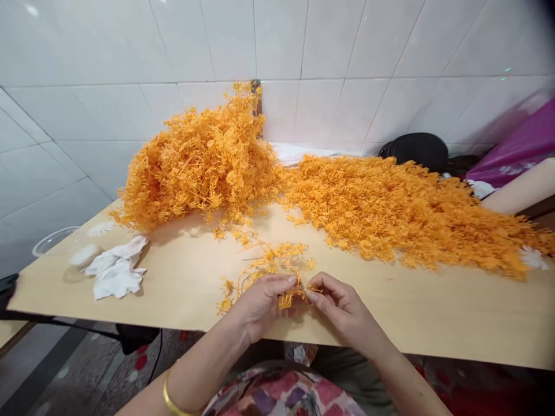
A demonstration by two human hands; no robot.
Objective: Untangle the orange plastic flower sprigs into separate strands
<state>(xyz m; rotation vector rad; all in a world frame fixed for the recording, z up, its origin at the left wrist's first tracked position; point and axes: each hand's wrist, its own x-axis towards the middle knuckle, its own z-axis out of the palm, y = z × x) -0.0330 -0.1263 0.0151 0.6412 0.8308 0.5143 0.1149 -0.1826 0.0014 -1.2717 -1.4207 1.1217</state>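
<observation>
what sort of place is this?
Likely a small handwork spot, at home or in a workshop; can't tell which. Signs: heaped orange sprigs covering much of a pale table, the tiled wall behind, and another person's arm at the right.

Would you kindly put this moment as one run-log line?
left hand: holding orange artificial-flower sprig | right hand: pinching sprig's end | behind: tall orange pile, low orange pile | left: crumpled white tissue

Two orange heaps point(195, 167) point(390, 214), two bare hands point(265, 303) point(344, 309), one gold bracelet point(166, 394), one purple bag point(515, 144)
</observation>
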